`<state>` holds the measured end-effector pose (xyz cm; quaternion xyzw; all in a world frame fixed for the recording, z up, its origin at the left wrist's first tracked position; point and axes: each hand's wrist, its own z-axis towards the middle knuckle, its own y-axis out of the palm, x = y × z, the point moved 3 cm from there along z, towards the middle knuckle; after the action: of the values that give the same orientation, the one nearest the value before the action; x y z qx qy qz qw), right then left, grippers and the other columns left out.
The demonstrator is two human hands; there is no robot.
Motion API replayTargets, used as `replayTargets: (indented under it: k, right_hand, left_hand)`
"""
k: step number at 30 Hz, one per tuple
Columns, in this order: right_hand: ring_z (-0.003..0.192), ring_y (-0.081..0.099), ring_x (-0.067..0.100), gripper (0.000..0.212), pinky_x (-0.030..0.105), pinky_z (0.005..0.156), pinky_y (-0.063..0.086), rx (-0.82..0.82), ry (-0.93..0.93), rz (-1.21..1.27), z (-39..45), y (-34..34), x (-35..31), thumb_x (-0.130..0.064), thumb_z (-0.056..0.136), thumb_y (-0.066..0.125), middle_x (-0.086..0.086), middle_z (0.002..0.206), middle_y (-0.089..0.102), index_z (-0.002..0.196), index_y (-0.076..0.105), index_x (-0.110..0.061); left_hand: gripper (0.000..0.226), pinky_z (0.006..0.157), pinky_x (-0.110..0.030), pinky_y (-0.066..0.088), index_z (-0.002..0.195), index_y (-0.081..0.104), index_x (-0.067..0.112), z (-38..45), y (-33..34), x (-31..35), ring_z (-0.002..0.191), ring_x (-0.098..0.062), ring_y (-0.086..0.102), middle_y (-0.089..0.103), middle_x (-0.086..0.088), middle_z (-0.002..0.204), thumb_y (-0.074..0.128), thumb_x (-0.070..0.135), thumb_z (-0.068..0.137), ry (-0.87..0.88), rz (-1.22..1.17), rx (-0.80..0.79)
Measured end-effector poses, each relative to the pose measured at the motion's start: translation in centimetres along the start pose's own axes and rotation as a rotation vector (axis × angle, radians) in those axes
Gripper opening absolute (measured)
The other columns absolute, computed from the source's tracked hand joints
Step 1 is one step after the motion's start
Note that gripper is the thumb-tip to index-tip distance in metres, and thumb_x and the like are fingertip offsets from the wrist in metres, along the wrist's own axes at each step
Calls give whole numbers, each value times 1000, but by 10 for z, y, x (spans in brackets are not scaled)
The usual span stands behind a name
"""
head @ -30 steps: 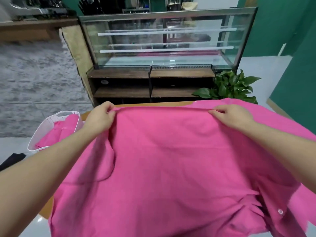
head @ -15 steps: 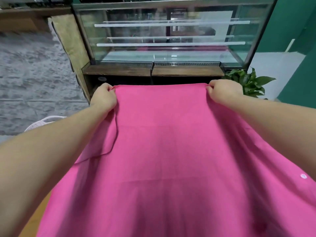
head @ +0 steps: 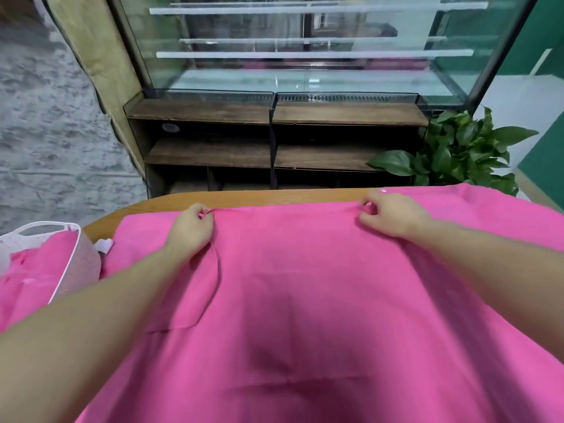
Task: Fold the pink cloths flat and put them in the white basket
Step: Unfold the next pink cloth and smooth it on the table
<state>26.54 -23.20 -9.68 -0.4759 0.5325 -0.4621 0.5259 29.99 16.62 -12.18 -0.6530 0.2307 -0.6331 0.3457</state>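
While both hands pinch the far hem, the pink cloth [head: 305, 300] lies spread over the wooden desk [head: 244, 195], filling the centre and lower frame and running off the bottom edge. Left hand [head: 190, 228], centre-left: fingers curled, grip clenched on the top edge of the cloth. Right hand [head: 389, 213], centre-right: same pinch on the same edge, thumb and fingers closed on fabric. Hem sits just short of the desk's far rim. A loose flap or sleeve is folded under the left forearm, its edge curving down through the middle left. More pink fabric extends to the right frame edge, with a small button [head: 383, 191] near the right hand. White basket [head: 71, 257] at the left edge, just beside the cloth, already holding pink fabric [head: 33, 270]. Behind the desk: glass display case [head: 290, 50], dark wooden shelves [head: 274, 114], leafy plant [head: 457, 154] at right. Judgement: cloth is being laid out, no fold made yet. Risks from here: the flap under the left arm could get trapped in the next fold and leave a lump; the near part hanging off the bottom could drag the cloth toward the person once the pinch is let go; uneven pull between the two hands would skew the hem and give a crooked fold.
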Motion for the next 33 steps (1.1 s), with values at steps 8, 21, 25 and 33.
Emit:
replayTargets:
  k: [8,21,25,33]
  right_hand:
    - [85,63,39,25,39,68,45,155,-41,-20,15,19,-4,-37,102,44,14,90,66,108,57,-18]
    - [95,64,33,27,38,73,47,73,84,-79,57,41,-6,-43,103,36,6,102,68,110,54,-24]
    - [92,63,32,29,36,71,45,86,90,-141,60,44,-6,-45,102,35,7,99,68,111,48,-20]
    - [105,53,29,29,41,84,40,316,-192,-249,43,34,-60,-33,86,58,5,111,61,112,64,-21]
  left_hand:
    - [16,63,-32,41,93,57,19,13,6,-9,64,-24,55,59,-3,72,44,24,100,-96,-6,-22]
    - [27,53,-25,35,69,53,18,52,16,-20,57,-21,48,55,-4,65,61,25,94,-294,-76,-39]
    - [22,56,-27,39,70,54,18,49,16,-17,60,-23,51,58,-5,67,59,22,91,-290,-50,-60]
    - [9,58,-33,54,83,61,14,36,-7,5,54,-25,66,66,-4,57,53,10,79,-161,261,-161]
